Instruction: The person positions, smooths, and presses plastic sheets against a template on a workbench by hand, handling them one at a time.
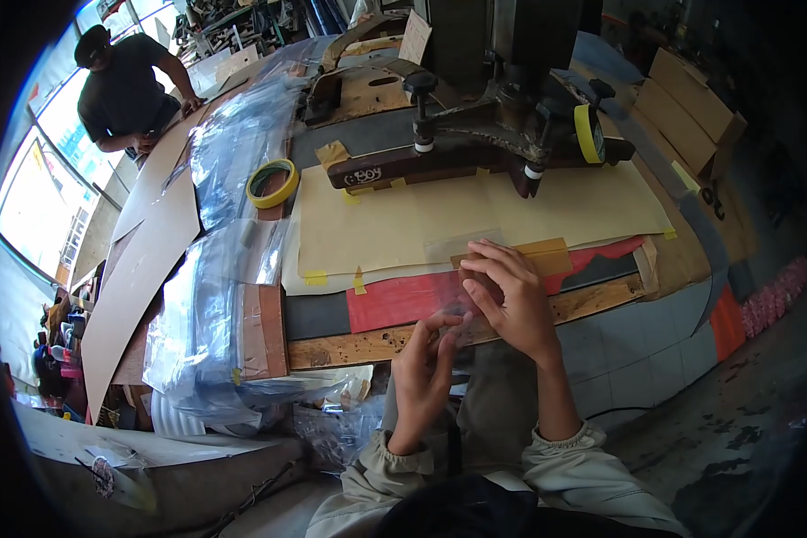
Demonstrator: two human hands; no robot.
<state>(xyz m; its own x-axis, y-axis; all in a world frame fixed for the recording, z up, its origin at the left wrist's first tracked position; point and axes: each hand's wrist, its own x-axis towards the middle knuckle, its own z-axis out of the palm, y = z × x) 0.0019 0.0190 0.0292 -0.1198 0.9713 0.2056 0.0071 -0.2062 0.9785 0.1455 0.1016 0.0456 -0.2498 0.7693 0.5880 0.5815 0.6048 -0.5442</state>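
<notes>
A thin clear plastic bag (446,250) is held between my hands above the front edge of the work table; its outline is hard to make out. My left hand (424,369) pinches its lower part with thumb and fingers. Higher up and to the right, my right hand (514,300) has its fingers bent over the bag. Just behind the right fingers lies a brown strip (547,257). Beneath are a red sheet (394,302) and a large cream sheet (377,224), with bits of yellow tape at its edge.
A dark metal press bar (448,166) stands over the cream sheet, with a yellow tape roll (589,134) hung on it. Another tape roll (273,183) lies left, beside piled clear plastic bags (229,224). A co-worker (130,85) leans over brown board (152,260). A cardboard box (686,112) stands right.
</notes>
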